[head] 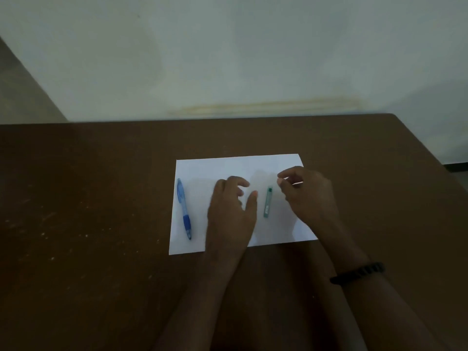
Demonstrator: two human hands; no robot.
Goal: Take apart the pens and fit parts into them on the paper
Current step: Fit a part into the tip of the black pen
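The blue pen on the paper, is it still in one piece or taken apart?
In one piece: the blue pen lies whole along the paper's left edge, untouched by either hand.

From my remote feed: a dim room under weak, even light. A dark brown counter [101,198] fills the lower half of the view, its surface flecked with pale specks toward the left. Behind it I see a pale greenish-white wall [228,51], marked by a yellowish horizontal stain [266,107] just above the counter's far edge. At upper left a brown slanted surface [22,92] meets the wall. At far right, a dark strip [457,167] runs along the wall's base.
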